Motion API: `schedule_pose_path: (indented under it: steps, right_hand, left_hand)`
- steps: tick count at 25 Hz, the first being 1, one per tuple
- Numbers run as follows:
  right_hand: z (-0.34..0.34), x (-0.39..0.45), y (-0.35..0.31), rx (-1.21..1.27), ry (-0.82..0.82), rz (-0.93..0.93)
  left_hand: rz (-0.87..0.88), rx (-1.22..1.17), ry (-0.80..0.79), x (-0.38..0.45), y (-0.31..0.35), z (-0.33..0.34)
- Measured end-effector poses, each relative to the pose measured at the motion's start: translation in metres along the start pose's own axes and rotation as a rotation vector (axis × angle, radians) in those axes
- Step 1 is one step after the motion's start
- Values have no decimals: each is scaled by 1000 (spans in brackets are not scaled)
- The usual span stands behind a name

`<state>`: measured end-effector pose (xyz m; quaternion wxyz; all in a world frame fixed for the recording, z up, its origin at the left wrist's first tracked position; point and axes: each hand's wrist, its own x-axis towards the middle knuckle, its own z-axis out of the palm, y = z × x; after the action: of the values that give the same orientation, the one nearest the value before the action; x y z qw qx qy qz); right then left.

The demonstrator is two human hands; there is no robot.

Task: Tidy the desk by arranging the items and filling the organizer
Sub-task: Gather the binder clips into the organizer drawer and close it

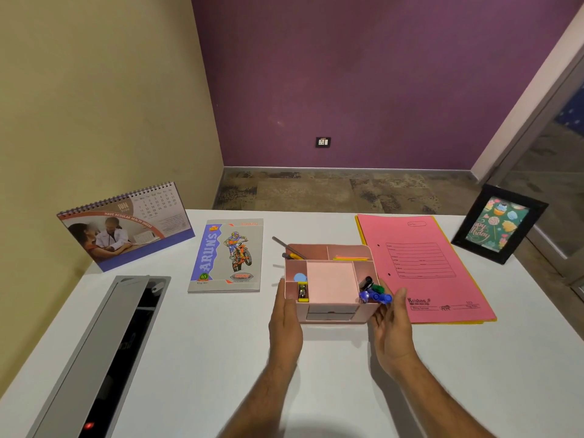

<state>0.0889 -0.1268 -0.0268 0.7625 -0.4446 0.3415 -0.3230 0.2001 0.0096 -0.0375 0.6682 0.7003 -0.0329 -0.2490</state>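
A pink desk organizer (328,314) stands on the white desk (202,343), a little right of centre. Its compartments hold pens (289,248), sticky notes (349,257), a pink note pad (330,281), a yellow stapler (302,292) and blue, green and black binder clips (374,294). My left hand (286,320) lies flat against the organizer's left side, fingers straight. My right hand (392,327) is against its right side, fingers loosely extended by the clips. A notebook (229,256) lies left of the organizer, a pink file folder (423,267) right of it.
A desk calendar (126,226) stands at the back left by the beige wall. At the back right corner a black photo frame (499,224) leans upright. A grey cable tray with an open lid (104,349) runs along the desk's left side.
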Motion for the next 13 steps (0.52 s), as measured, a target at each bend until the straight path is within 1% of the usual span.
schedule_pose_path:
  steps: [4, 8, 13]
  right_hand:
    - [16, 35, -9, 38, -31, 18]
    - [34, 73, -14, 16, -56, 37]
    - [46, 113, -5, -2, -69, 50]
  left_hand:
    - [60, 55, 4, 36, 21, 5]
    - [96, 71, 17, 81, 31, 11]
    - [91, 88, -1, 129, 30, 18]
